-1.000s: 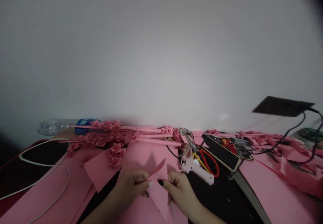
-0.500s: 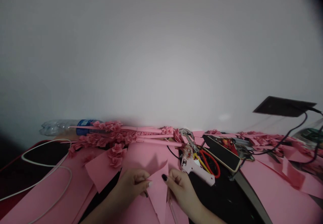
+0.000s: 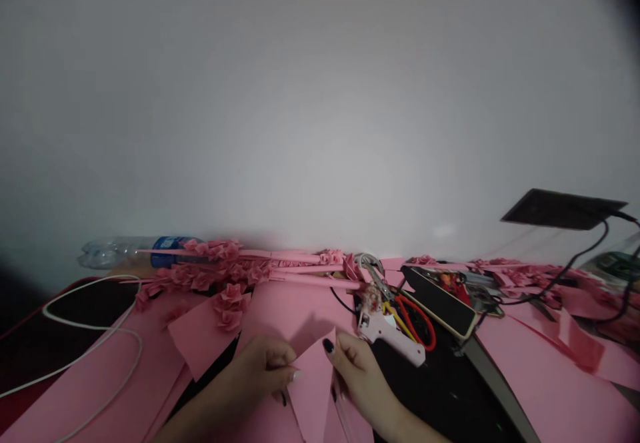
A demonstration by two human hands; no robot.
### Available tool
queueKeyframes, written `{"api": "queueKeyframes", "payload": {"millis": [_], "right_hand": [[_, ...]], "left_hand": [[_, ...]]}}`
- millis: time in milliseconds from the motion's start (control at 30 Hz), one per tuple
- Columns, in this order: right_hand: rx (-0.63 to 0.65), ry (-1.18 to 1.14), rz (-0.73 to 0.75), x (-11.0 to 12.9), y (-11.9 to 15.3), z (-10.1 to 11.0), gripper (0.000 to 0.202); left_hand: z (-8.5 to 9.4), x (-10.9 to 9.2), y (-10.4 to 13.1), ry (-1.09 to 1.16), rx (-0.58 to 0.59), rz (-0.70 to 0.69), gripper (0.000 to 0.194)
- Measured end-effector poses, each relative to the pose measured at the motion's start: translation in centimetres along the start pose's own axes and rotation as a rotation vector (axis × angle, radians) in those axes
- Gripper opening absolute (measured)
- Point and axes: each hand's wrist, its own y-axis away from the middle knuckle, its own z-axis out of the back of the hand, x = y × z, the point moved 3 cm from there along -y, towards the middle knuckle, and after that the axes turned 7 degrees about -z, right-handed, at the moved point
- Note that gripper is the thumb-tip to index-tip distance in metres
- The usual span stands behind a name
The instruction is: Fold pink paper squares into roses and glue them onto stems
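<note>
A small piece of pink paper (image 3: 313,383) is held between both hands at the bottom centre, its pointed corner up. My left hand (image 3: 267,366) pinches its left edge between thumb and fingers. On the right edge, my right hand (image 3: 357,370) grips it, the dark-nailed thumb near the top corner. A thin rod (image 3: 343,416) runs down beside my right fingers; whether they hold it too is unclear. Beneath lies a large pink sheet (image 3: 280,310). A pale glue gun (image 3: 393,338) rests just right of my right hand.
Paper roses (image 3: 230,306) and pink paper stems lie along the wall. Red-handled scissors (image 3: 425,323) and a phone (image 3: 443,302) are right of centre. A plastic bottle (image 3: 120,252) lies back left, above a white cable (image 3: 107,328). A dark panel (image 3: 563,208) stands out at right.
The small pink paper has turned slightly, and its upper corner sits a little lower and further right. My left hand has shifted slightly down. Both hands keep their grip.
</note>
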Motion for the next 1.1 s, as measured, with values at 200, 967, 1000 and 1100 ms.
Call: {"api": "queueKeyframes", "payload": {"millis": [200,967,1000,1100], "right_hand": [[-0.065,-0.041,0.026,0.0,-0.1,0.2,0.052],[-0.087,-0.288,-0.001,0.0,-0.1,0.4,0.042],[-0.089,-0.312,0.003,-0.1,-0.1,0.4,0.042],[-0.091,-0.359,0.006,-0.3,-0.1,0.5,0.041]], "left_hand": [[0.2,-0.1,0.1,-0.047,0.05,-0.005,0.022],[0.7,-0.5,0.0,0.055,-0.028,-0.006,0.035],[0.8,-0.6,-0.1,0.052,-0.062,-0.013,0.036],[1.2,-1.0,-0.1,0.003,-0.142,-0.056,0.038]]}}
